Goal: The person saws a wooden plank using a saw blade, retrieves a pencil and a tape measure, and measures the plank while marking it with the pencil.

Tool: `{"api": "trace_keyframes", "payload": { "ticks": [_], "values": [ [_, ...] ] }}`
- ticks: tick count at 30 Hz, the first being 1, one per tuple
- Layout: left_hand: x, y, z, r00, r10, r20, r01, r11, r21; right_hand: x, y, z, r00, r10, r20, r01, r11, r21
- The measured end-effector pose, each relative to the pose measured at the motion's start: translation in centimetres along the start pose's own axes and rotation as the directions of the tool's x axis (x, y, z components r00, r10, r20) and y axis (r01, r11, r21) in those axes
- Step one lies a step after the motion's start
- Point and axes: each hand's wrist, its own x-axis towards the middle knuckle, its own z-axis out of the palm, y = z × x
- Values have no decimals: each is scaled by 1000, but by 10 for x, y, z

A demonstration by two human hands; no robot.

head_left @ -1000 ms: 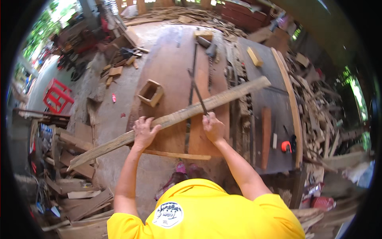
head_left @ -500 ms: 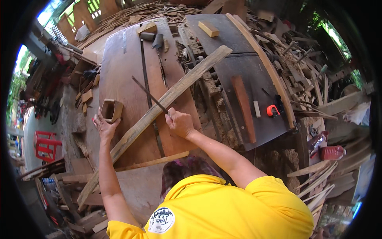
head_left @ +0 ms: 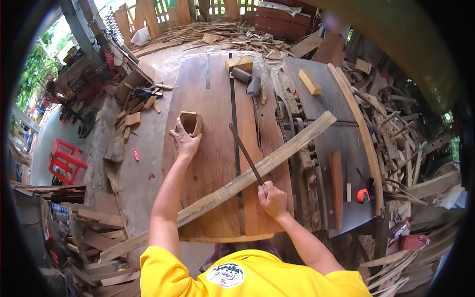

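My left hand (head_left: pixel 186 142) grips a hollow wooden block (head_left: pixel 197 125) by its near left side, with the opening showing. The block sits on a wide brown wooden tabletop (head_left: pixel 208 163), left of a long slot. In my closed right hand (head_left: pixel 273 199) is a thin dark bar (head_left: pixel 245 152), slanting up and to the left over the tabletop. Whether it is a file cannot be made out. A long rough plank (head_left: pixel 237 185) lies diagonally across the table, under the bar and just beyond my right hand. My left forearm passes over its lower part.
To the right, a dark metal table (head_left: pixel 324 106) bears a yellowish wood block (head_left: pixel 310 82), a reddish strip (head_left: pixel 336 183) and an orange tape measure (head_left: pixel 363 196). Two dark cylinders (head_left: pixel 247 80) rest at the far end. Scrap wood surrounds the tables; a red crate (head_left: pixel 67 161) stands left.
The view has shifted, so everything sits lower and farther right. My left hand and the hollow block are farther up the tabletop, away from the plank. My right hand still holds the bar.
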Motion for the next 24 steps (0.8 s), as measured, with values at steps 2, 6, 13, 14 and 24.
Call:
{"api": "trace_keyframes", "payload": {
  "ticks": [2, 6, 13, 14, 24],
  "values": [
    [33, 17, 13, 995, -104, 11, 104, 994, -14, -1, 1, 0, 1000, 8, -2, -8, 1000, -26],
    [125, 17, 57, 977, -165, -135, 126, 957, -260, -2, -3, 4, 1000, 10, -23, -11, 997, -74],
    [182, 24, 115, 975, -215, -64, 136, 792, -595, 3, -9, 4, 999, 29, -34, -33, 988, -153],
    [180, 17, 122, 980, -182, -82, 106, 822, -559, 4, -9, 7, 999, 19, -28, -23, 988, -150],
    [214, -11, 138, 996, -86, -28, 63, 880, -471, 0, 0, 13, 999, 51, 11, -48, 981, -188]
  ]
}}
